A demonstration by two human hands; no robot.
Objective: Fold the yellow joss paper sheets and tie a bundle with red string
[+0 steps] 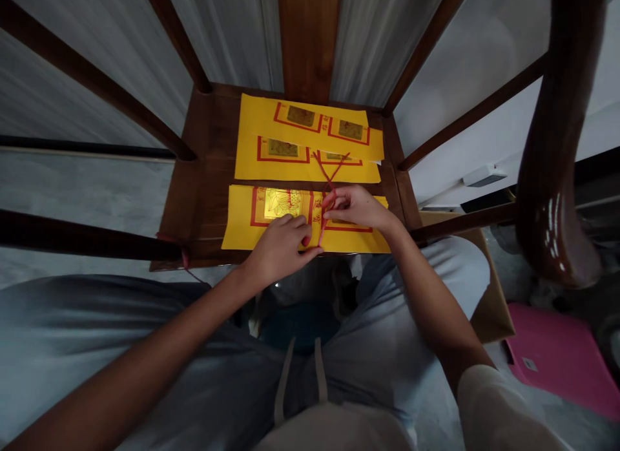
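A stack of yellow joss paper [238, 217] with red print and gold foil lies on the near part of a wooden chair seat. A red string [325, 177] runs across its middle, with loose ends crossing over the paper behind. My left hand [283, 247] rests on the stack with curled fingers, its thumb at the front edge by the string. My right hand [357, 207] pinches the string above the stack; its fingertips partly hide the crossing. Behind lie more yellow joss paper sheets [247, 163], one overlapping another.
The wooden chair seat [194, 212] has slats and an armrest [557, 179] around it. My legs are spread on both sides of its front edge. To the right are a cardboard box [489, 309] and a pink panel-like object [562, 360] on the floor. A thin red cord [186, 260] hangs at the seat's left corner.
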